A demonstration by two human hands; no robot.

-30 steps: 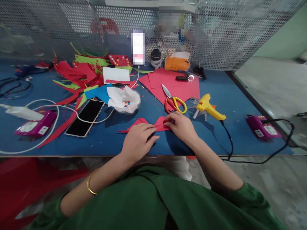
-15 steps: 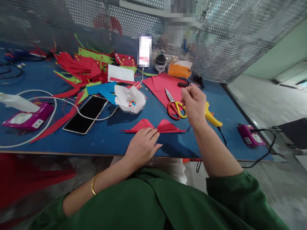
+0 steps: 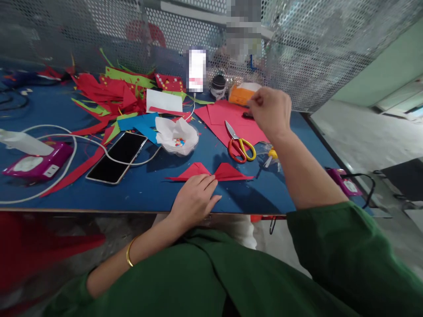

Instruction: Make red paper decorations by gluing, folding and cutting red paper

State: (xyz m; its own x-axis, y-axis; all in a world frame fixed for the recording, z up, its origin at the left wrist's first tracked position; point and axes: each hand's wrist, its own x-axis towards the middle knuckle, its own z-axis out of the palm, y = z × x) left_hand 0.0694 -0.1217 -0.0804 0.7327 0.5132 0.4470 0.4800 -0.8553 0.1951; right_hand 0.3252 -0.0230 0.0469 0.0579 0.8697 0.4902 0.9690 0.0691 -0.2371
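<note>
My left hand [image 3: 195,193] lies flat on the table edge side of a folded red paper [image 3: 231,172], fingers stretched across its middle and thumb spread. Two pointed peaks of the paper stand up beyond my fingertips. Raised over the back right is my right hand [image 3: 272,109], its fingers closed in a pinch; whatever they hold, if anything, is hidden. Beneath and left of it are red paper sheets [image 3: 220,121], with scissors [image 3: 237,147] with one red and one yellow handle lying partly on them. My right forearm covers most of a yellow glue gun [image 3: 272,153].
A paper-lined bowl [image 3: 180,138] with small coloured bits stands near a dark phone [image 3: 119,156]. Red and green paper scraps [image 3: 112,90] pile at the back left. A white cable [image 3: 89,136] crosses the left side. An orange packet [image 3: 241,93] sits by the mesh.
My right hand has moved away from me and slightly right, still pinched, and my forearm now covers more of the glue gun. My left hand stays on the folded red paper.
</note>
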